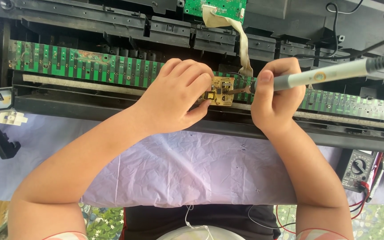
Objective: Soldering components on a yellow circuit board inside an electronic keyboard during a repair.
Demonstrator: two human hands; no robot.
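Head view: small tan circuit board (219, 91) sits on long green keyboard board (90, 64), left hand (178, 100) pinching it steady, right hand (274, 95) fisted round grey soldering iron (321, 76), tip on board edge—best keep tip brief, board pinned, ribbon cable (242, 40) clear.

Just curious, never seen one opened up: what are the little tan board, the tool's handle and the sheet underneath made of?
The small tan circuit board looks like matte resin laminate, with solder pads showing. The soldering iron handle seems smooth grey plastic; its tip looks metallic. The lilac sheet creases sharply, so likely thin paper or plastic film.
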